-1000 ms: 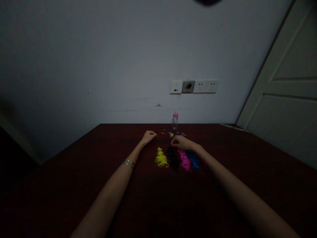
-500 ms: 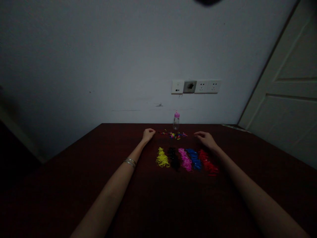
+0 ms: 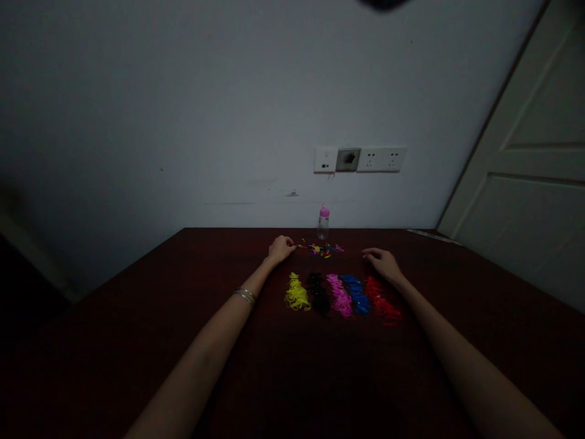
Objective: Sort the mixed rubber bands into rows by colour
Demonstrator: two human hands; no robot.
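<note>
My left hand [image 3: 281, 249] is at the left end of a small mixed pile of coloured rubber bands [image 3: 323, 250]. Its fingertips are pinched together at the pile's edge; whatever is between them is too small to make out. To the right of that pile, my right hand [image 3: 384, 264] rests low over the table, fingers slightly apart and nothing visible in them. Nearer to me lie sorted heaps in a row: yellow bands [image 3: 297, 294], black bands [image 3: 319, 294], pink bands [image 3: 340, 297], blue bands [image 3: 357, 295] and red bands [image 3: 381, 302], the red heap just below my right hand.
A clear bottle with a pink cap [image 3: 323, 223] stands behind the mixed pile, close to the wall [image 3: 247, 122]. Wall sockets [image 3: 379, 160] sit above it. The dark red table [image 3: 292, 378] ends at the wall; a door [image 3: 534, 164] is on the right.
My left hand has moved right to the edge of the mixed pile. My right hand has shifted slightly right and down, its fingers parting a little. The view has shifted slightly.
</note>
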